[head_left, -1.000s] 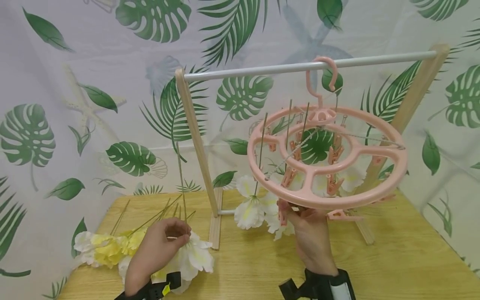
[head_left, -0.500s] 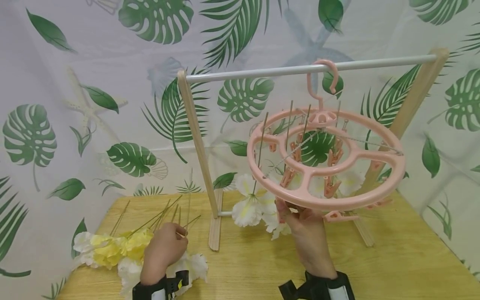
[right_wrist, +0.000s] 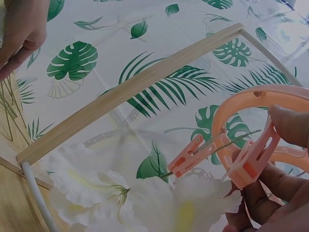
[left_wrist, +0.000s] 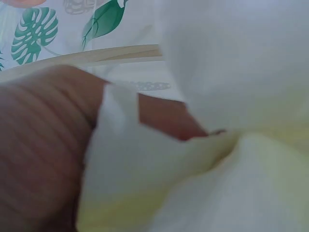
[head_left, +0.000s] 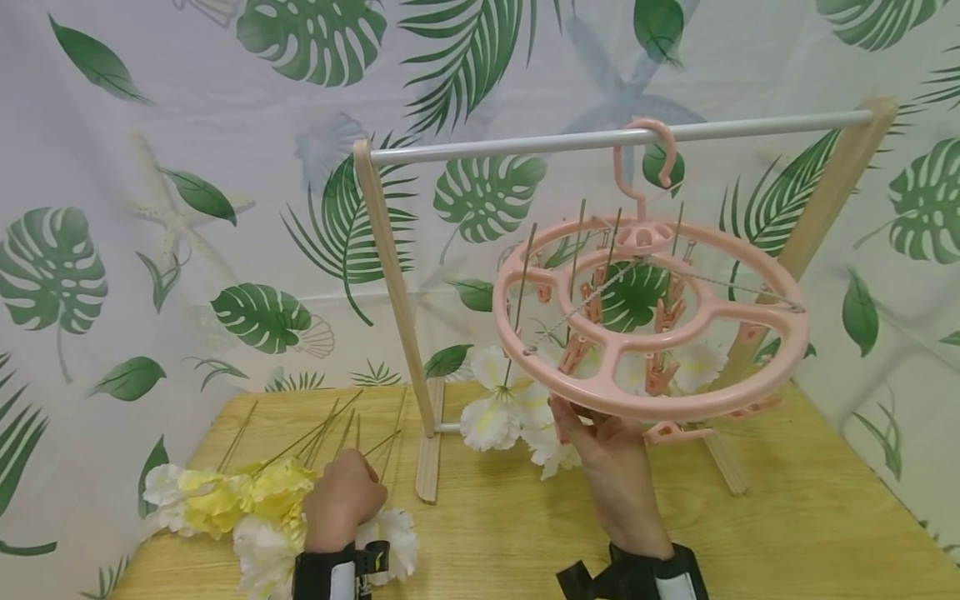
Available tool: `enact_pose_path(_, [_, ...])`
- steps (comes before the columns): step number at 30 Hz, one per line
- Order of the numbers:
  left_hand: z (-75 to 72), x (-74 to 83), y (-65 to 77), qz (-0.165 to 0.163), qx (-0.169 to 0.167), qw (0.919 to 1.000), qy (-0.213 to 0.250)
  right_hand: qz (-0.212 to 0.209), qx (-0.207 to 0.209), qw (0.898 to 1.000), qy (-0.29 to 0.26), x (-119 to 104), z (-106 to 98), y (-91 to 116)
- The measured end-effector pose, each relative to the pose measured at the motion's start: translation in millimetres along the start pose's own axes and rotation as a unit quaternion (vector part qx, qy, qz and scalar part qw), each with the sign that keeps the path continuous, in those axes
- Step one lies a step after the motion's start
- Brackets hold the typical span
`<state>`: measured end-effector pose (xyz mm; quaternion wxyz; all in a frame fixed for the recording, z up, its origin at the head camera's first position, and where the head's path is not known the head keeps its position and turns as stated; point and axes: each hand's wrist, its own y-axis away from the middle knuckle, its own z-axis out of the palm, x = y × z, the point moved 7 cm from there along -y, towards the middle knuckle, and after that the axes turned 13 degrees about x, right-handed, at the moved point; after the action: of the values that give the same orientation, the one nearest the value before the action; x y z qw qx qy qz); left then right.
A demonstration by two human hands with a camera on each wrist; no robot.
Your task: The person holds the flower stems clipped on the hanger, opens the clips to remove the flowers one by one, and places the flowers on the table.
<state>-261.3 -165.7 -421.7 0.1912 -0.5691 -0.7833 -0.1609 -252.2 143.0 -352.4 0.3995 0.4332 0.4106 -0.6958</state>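
My left hand (head_left: 343,498) holds a white artificial flower (head_left: 396,542) by its stem, close to the bloom. White petals (left_wrist: 231,183) fill much of the left wrist view and partly hide the fingers. Under the front rim of a pink round drying hanger (head_left: 652,404), my right hand (head_left: 618,479) pinches a pink clothespin (right_wrist: 253,162) between thumb and fingers. Beside it, another pink clothespin (right_wrist: 193,153) is clamped on a green stem. White flowers (head_left: 495,421) hang head-down from the hanger's left side, their stems poking up through the ring.
The hanger hooks over a white metal rail (head_left: 510,147) between wooden posts (head_left: 393,283). Yellow flowers (head_left: 217,500) and more white ones lie on the wooden table (head_left: 495,542) at the left, stems pointing away. A leaf-print cloth (head_left: 300,208) covers the wall behind.
My left hand has moved right and turned its back to the head camera, carrying the flower; the stem tip has swung down and right. My right hand stays nearly still at the hanger rim.
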Motion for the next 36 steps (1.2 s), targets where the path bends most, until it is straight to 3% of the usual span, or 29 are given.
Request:
enact_pose_path(11, [5.8, 1.1, -2.9, 0.01, 0.015, 0.9997, -0.016, 0.011, -0.009, 1.0, -0.004, 2.7, -0.1, 0.4])
enact_pose_path(15, [1.4, 8.4, -1.9, 0.022, 0.038, 0.999, -0.008, 0.017, -0.018, 1.0, -0.006, 4.6, 1.0, -0.1])
enact_pose_path(19, [-7.0, 21.7, 1.4, 0.05, 0.083, 0.9952, 0.009, 0.024, -0.033, 0.999, 0.003, 6.5, 2.1, -2.8])
enact_pose_path(26, [-22.0, 50.7, 13.5, 0.117, 0.18, 0.9752, 0.053, 0.024, -0.07, 0.997, 0.029, 5.3, -1.8, -5.7])
enact_pose_path(33, [-23.9, 76.1, 26.5, 0.172, 0.207, 0.9571, 0.108, 0.088, -0.09, 0.99, 0.068, 8.1, -15.8, -2.4])
enact_pose_path(36, [-22.4, 90.3, 32.1, 0.2, 0.212, 0.9451, 0.148, 0.099, -0.098, 0.986, 0.091, 10.4, -24.5, -2.8])
